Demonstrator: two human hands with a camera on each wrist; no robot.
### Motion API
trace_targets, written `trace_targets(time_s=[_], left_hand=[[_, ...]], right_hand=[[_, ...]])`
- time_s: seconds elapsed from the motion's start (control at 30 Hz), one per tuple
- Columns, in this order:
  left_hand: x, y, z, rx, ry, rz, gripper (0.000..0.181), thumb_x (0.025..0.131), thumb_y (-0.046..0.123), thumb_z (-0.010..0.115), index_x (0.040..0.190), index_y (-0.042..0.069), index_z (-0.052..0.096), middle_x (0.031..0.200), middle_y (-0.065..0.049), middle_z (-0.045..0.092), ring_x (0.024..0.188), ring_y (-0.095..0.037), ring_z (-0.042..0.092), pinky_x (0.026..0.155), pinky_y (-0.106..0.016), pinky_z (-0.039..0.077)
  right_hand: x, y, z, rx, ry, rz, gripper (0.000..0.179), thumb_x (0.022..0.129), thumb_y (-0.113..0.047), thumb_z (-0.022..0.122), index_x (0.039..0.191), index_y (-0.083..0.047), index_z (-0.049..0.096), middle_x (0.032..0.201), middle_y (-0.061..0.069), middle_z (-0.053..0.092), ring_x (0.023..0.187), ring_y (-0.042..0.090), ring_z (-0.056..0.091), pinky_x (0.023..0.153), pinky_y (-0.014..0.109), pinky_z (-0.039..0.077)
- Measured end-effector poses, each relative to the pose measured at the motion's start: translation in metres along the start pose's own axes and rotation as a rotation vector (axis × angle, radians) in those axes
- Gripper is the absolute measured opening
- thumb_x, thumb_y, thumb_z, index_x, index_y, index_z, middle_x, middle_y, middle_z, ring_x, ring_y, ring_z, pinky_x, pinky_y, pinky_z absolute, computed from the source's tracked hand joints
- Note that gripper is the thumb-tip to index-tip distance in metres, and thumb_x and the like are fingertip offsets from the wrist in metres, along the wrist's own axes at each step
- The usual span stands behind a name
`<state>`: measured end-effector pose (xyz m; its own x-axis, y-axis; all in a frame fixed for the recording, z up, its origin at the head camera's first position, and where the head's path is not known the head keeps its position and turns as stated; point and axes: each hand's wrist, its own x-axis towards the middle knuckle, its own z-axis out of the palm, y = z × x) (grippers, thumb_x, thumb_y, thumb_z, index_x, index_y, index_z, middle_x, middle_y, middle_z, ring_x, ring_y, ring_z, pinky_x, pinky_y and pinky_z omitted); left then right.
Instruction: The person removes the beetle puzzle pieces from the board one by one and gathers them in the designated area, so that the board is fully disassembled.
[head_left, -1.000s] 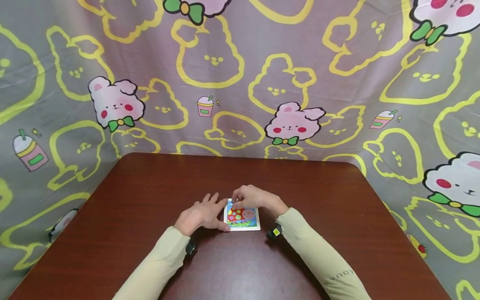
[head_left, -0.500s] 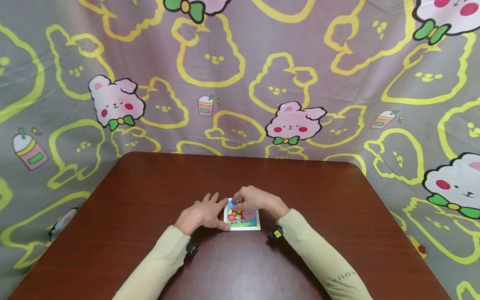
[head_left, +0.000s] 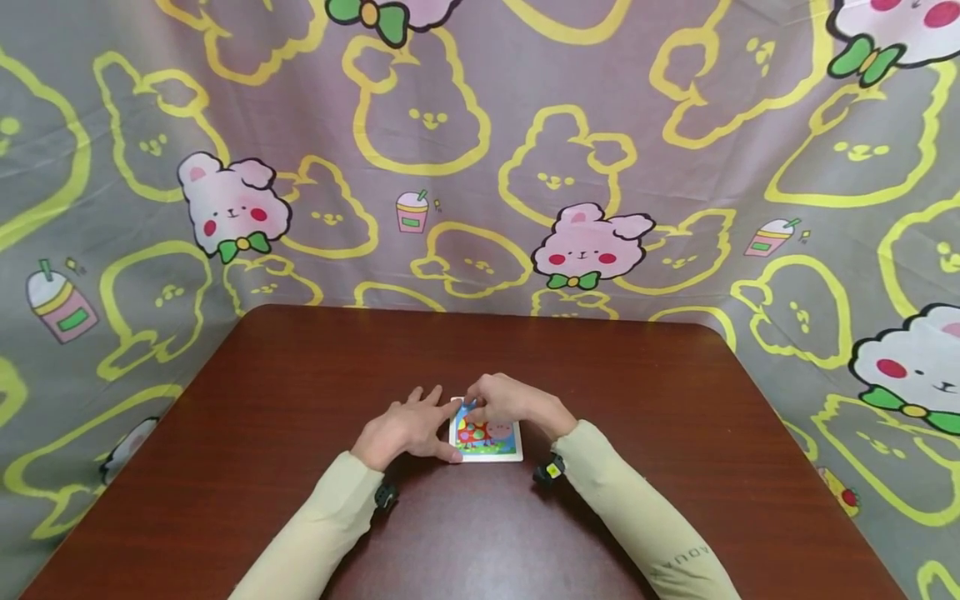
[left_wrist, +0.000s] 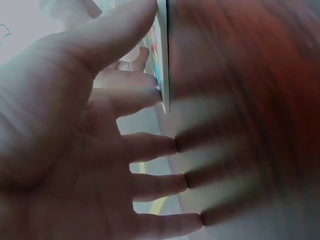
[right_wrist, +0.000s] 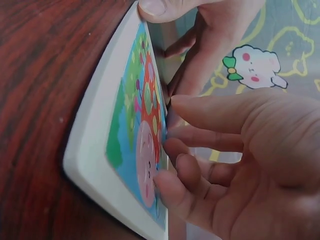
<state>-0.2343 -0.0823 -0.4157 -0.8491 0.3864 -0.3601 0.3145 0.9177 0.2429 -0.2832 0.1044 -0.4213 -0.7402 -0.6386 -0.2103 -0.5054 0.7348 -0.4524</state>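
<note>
A square picture board with a raised white rim lies flat on the table; its picture shows a spotted red ladybug with a pink face. My left hand is spread at its left side, thumb on the near left corner and index finger by the far left one. In the left wrist view the other fingertips reach down to the table. My right hand bends over the far part of the picture, thumb and fingers curled at its blue upper area. I cannot tell whether they pinch a piece there.
The brown table extends around the board, with rounded far corners. A grey curtain printed with rabbits and drink cups hangs behind and on both sides. Black straps with small devices sit at both wrists.
My right fingers shift slightly at the far left part of the picture, and more blue shows beside their tips. The left hand and the board stay almost in place.
</note>
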Motion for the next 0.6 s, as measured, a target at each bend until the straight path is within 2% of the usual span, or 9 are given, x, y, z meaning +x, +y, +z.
trace_targets(time_s=[0.23,0.4,0.6], left_hand=[[-0.0008,-0.0023,-0.0005,-0.015,0.000,-0.007,0.096,0.079,0.060,0.072,0.155,0.020,0.030,0.163,-0.017,0.019,0.149,-0.046,0.016,0.113,-0.067,0.023],[-0.0018,-0.0037,-0.0004,-0.023,-0.001,0.004,0.096,0.079,0.059,0.073,0.155,0.019,0.031,0.163,-0.017,0.020,0.149,-0.046,0.016,0.112,-0.067,0.023],[-0.0024,-0.0032,-0.0002,-0.022,0.005,0.010,0.096,0.078,0.059,0.074,0.155,0.020,0.032,0.163,-0.017,0.020,0.149,-0.045,0.016,0.112,-0.067,0.024]], right_hand=[[0.0018,-0.0042,0.0023,-0.039,0.027,0.038,0.034,0.088,-0.025,0.075,0.117,-0.009,0.066,0.090,0.000,0.068,0.077,0.010,0.060,0.069,0.024,0.051],[0.0019,-0.0046,0.0053,-0.029,0.024,0.041,0.033,0.089,-0.025,0.074,0.116,-0.009,0.062,0.093,0.002,0.065,0.081,0.012,0.059,0.074,0.028,0.051],[0.0020,-0.0032,0.0065,-0.069,0.037,0.020,0.031,0.089,-0.025,0.073,0.112,-0.009,0.061,0.098,0.004,0.060,0.088,0.014,0.055,0.080,0.030,0.049]])
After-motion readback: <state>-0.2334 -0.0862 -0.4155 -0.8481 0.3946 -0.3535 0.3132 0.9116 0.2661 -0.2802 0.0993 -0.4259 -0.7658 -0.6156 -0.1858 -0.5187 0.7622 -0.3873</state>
